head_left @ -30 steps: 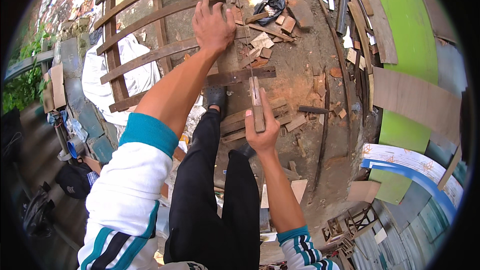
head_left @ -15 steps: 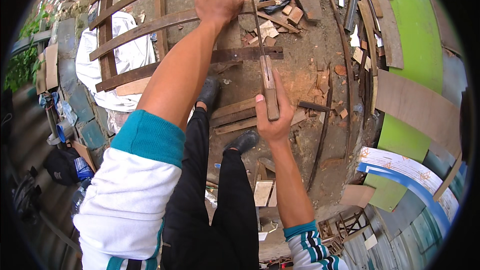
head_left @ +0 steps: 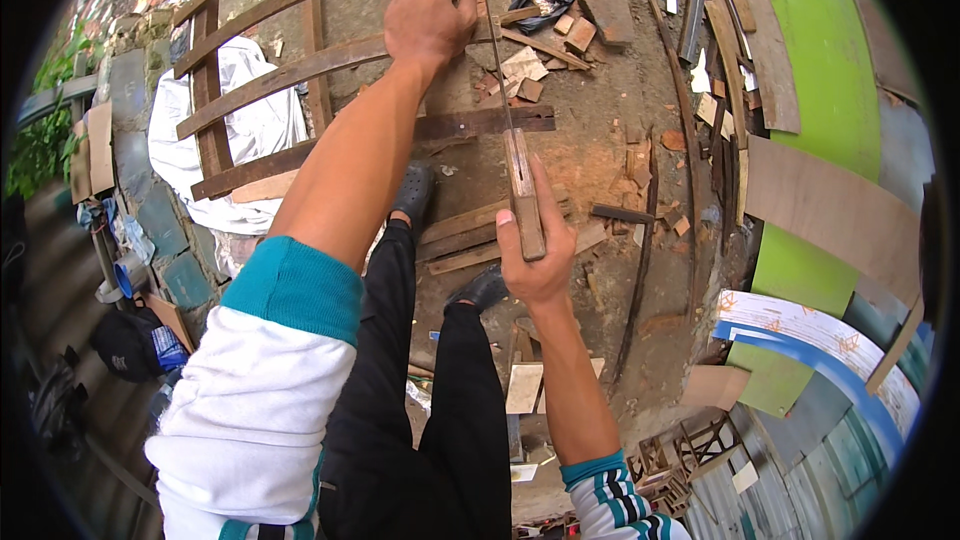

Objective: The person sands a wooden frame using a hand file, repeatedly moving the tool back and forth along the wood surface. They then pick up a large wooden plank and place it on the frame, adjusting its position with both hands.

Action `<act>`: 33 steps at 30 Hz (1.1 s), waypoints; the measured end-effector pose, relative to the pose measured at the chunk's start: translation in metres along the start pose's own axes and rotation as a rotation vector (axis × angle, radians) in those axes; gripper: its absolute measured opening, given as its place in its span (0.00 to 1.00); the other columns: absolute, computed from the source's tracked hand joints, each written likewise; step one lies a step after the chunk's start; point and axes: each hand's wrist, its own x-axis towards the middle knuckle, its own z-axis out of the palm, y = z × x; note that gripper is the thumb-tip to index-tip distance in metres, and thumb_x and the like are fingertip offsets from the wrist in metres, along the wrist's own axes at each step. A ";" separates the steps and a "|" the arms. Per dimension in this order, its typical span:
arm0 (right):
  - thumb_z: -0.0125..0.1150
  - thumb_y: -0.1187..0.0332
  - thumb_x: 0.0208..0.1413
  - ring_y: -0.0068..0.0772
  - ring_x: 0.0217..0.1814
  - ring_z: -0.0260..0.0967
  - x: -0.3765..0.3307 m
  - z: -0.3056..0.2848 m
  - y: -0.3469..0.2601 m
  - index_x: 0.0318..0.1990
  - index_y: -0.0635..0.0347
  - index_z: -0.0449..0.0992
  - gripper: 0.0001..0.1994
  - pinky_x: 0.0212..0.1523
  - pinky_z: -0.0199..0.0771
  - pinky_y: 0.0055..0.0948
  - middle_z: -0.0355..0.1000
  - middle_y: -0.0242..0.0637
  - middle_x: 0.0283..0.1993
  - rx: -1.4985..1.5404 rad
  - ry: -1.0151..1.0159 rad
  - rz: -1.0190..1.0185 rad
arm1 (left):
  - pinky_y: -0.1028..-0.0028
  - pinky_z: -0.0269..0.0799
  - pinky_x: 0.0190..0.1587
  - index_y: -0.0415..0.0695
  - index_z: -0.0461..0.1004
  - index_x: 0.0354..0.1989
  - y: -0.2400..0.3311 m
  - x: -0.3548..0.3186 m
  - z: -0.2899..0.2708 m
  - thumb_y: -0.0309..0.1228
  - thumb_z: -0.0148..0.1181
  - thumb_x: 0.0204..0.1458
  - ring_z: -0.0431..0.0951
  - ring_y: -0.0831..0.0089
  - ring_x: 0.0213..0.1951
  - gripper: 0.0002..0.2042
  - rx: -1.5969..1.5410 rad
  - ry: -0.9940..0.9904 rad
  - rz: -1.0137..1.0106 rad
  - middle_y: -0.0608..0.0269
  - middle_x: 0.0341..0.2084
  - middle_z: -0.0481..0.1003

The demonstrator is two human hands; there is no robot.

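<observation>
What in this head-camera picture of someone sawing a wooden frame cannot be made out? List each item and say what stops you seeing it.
1. Saw blade: seen edge-on in the head view, too thin to show its teeth.
2. Saw handle: its lower end is covered by the right hand.
3. Slat under the left hand: the palm hides the spot it presses.
4. White sheet: partly hidden behind the frame's slats.
5. Left shoe: half covered by the left forearm.

The slatted wooden frame (head_left: 300,70) lies on the ground ahead, over a sheet (head_left: 250,130) at left; wood scraps (head_left: 550,40) lie right of it, planks (head_left: 830,210) farther right.
</observation>
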 end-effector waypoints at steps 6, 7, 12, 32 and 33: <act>0.59 0.73 0.56 0.19 0.23 0.70 -0.002 0.001 -0.005 0.68 0.73 0.65 0.30 0.27 0.73 0.23 0.81 0.45 0.33 -0.008 0.026 -0.054 | 0.54 0.78 0.44 0.44 0.81 0.38 0.008 0.000 -0.014 0.49 0.48 0.61 0.83 0.51 0.42 0.22 -0.033 -0.138 -0.096 0.49 0.38 0.82; 0.59 0.73 0.56 0.19 0.23 0.70 -0.004 0.001 -0.005 0.68 0.73 0.65 0.30 0.27 0.73 0.23 0.80 0.45 0.33 -0.003 0.022 -0.032 | 0.54 0.78 0.43 0.44 0.81 0.38 0.008 -0.001 -0.014 0.50 0.47 0.61 0.83 0.50 0.40 0.22 -0.023 -0.159 -0.109 0.48 0.36 0.82; 0.59 0.73 0.56 0.19 0.23 0.69 -0.006 -0.002 -0.013 0.68 0.75 0.64 0.30 0.27 0.72 0.23 0.79 0.43 0.31 0.005 0.010 0.046 | 0.53 0.78 0.42 0.45 0.81 0.39 0.011 0.002 -0.019 0.53 0.48 0.61 0.83 0.44 0.36 0.23 -0.047 -0.225 -0.134 0.43 0.31 0.82; 0.58 0.74 0.57 0.21 0.30 0.73 0.046 0.004 -0.020 0.68 0.71 0.64 0.30 0.33 0.75 0.25 0.80 0.47 0.37 -0.027 0.019 -0.051 | 0.54 0.79 0.40 0.48 0.83 0.38 0.013 0.002 -0.018 0.52 0.46 0.61 0.84 0.48 0.35 0.23 -0.015 -0.220 -0.136 0.47 0.30 0.83; 0.58 0.74 0.58 0.22 0.31 0.74 0.043 0.003 -0.024 0.68 0.71 0.64 0.30 0.34 0.76 0.26 0.80 0.49 0.39 -0.045 0.016 -0.037 | 0.54 0.79 0.39 0.48 0.83 0.38 0.013 0.003 -0.017 0.52 0.46 0.61 0.84 0.48 0.35 0.23 -0.023 -0.208 -0.133 0.47 0.30 0.83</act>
